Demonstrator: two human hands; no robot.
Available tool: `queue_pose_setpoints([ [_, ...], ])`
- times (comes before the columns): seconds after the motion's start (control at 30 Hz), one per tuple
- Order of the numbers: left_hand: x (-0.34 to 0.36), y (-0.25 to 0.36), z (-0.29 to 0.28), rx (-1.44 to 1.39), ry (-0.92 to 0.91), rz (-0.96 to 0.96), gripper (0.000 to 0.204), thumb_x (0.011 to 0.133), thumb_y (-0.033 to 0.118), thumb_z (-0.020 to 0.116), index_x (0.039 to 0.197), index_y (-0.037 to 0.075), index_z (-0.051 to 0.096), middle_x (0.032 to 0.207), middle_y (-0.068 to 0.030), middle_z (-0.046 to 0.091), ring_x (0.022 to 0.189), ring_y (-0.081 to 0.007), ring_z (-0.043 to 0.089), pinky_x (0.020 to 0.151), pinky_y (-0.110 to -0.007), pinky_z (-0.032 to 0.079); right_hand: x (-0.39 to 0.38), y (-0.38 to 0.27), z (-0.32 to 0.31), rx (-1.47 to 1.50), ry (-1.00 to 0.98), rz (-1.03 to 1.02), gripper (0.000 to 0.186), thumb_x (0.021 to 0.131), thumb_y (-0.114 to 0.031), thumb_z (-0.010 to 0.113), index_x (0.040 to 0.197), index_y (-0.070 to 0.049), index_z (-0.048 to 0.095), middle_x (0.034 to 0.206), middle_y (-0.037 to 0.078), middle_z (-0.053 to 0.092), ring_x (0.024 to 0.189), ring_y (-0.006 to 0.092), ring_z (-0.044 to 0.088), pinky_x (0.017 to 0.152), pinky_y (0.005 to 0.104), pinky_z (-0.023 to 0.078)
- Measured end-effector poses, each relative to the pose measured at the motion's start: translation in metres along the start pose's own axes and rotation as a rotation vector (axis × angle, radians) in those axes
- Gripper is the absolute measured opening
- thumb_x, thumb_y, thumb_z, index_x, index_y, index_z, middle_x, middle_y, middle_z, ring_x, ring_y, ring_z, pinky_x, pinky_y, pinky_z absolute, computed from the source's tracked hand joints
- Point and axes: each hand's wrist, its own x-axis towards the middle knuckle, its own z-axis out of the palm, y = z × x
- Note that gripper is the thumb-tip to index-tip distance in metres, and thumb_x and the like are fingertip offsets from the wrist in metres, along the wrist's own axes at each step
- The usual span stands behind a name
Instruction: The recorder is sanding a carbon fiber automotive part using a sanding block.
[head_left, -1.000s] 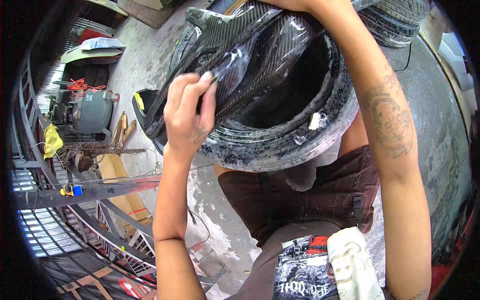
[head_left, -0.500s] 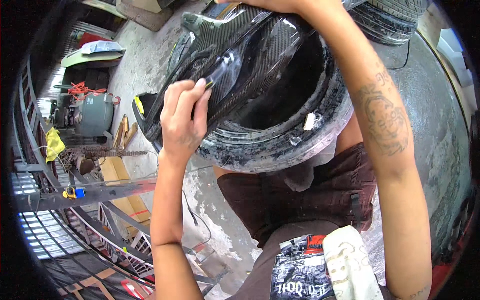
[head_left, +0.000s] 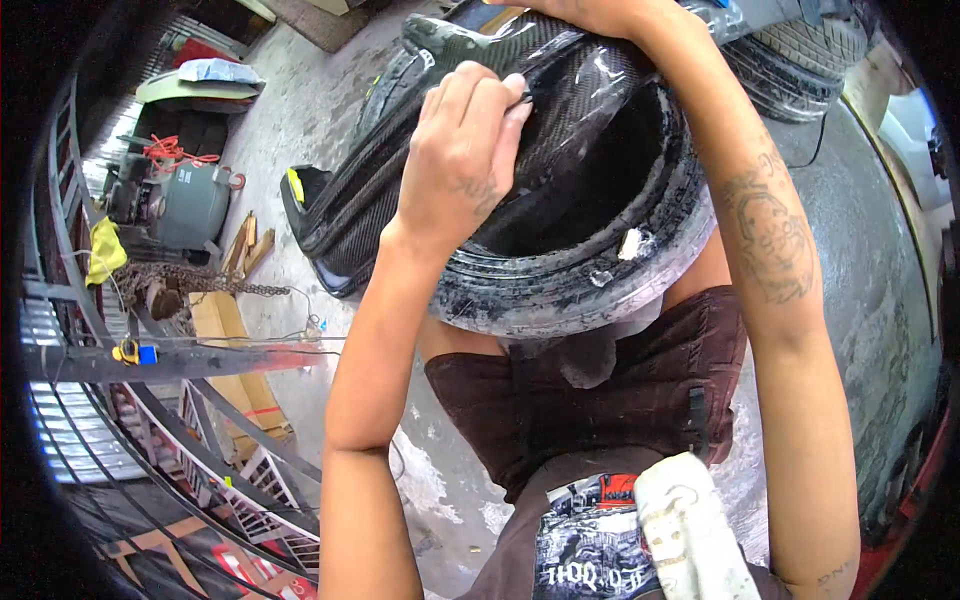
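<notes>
A glossy black carbon-fibre part [head_left: 375,185] with a woven pattern lies slanted across an upright-facing old tyre [head_left: 560,290] in front of my legs. My left hand [head_left: 455,150] is closed over the part, thumb and forefinger pinching a small dark thing [head_left: 527,93] against its surface; its kind is too small to make out. At the far end, my right hand [head_left: 590,12] lies over the upper edge of the part. The top of the picture cuts off most of its fingers, so its grip is hidden.
Stacked tyres [head_left: 790,70] stand at the far right. To the left are a grey machine with a tank [head_left: 195,205], an orange cord [head_left: 175,150], a chain [head_left: 225,285], cardboard [head_left: 230,350] and a metal beam [head_left: 200,362] bearing a tape measure [head_left: 128,351]. A white cloth [head_left: 695,530] hangs on my shirt.
My left hand has moved up and to the right along the carbon-fibre part, still pinching. The right hand stays at the far end. The whole view has shifted slightly.
</notes>
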Motion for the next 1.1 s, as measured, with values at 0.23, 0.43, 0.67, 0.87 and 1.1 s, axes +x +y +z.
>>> queue_pose_setpoints([
  [0.23,-0.063,0.017,-0.070,-0.202,0.337,-0.415,0.027,0.091,-0.009,0.071,0.114,-0.003,0.059,0.114,-0.0126,0.058,0.100,-0.0180,0.062,0.093,-0.030,0.051,0.009,0.008,0.012,-0.087,-0.092,0.033,0.071,0.097,-0.070,0.047,0.103,-0.008,0.081,0.114,0.019,0.074,0.131,0.0378,0.054,0.116,0.0549,0.027],
  [0.43,-0.110,0.007,-0.049,-0.409,0.501,-0.675,0.027,0.095,0.001,0.072,0.119,-0.001,0.059,0.123,-0.0117,0.061,0.109,-0.0167,0.063,0.100,-0.030,0.049,0.005,0.000,-0.004,0.103,-0.081,-0.006,0.065,0.096,-0.064,0.056,0.107,-0.005,0.080,0.113,0.019,0.074,0.124,0.0332,0.060,0.114,0.0518,0.033],
  [0.67,-0.120,-0.004,-0.048,-0.640,0.778,-0.897,0.023,0.100,0.007,0.068,0.119,0.001,0.059,0.123,-0.0114,0.066,0.106,-0.0147,0.064,0.098,-0.031,0.051,-0.014,-0.034,-0.005,0.273,-0.203,-0.533,0.065,0.084,-0.047,0.079,0.128,0.000,0.067,0.127,0.020,0.066,0.122,0.0375,0.060,0.104,0.0445,0.047],
  [0.87,-0.122,-0.003,-0.044,-0.638,0.775,-0.881,0.023,0.099,0.008,0.069,0.119,0.002,0.059,0.120,-0.0095,0.067,0.105,-0.0143,0.064,0.098,-0.030,0.052,-0.020,-0.034,0.019,0.114,-0.045,-0.612,0.051,0.085,-0.037,0.079,0.122,-0.003,0.069,0.118,0.015,0.065,0.119,0.0363,0.061,0.102,0.0472,0.048],
  [1.1,-0.124,-0.009,-0.047,-0.648,0.818,-0.884,0.021,0.101,0.014,0.068,0.118,0.005,0.060,0.112,-0.0091,0.069,0.101,-0.0174,0.067,0.094,-0.033,0.054,-0.018,-0.014,-0.011,0.098,0.040,-0.688,0.053,0.081,-0.029,0.085,0.122,0.000,0.068,0.119,0.016,0.066,0.110,0.0338,0.066,0.100,0.0409,0.053],
])
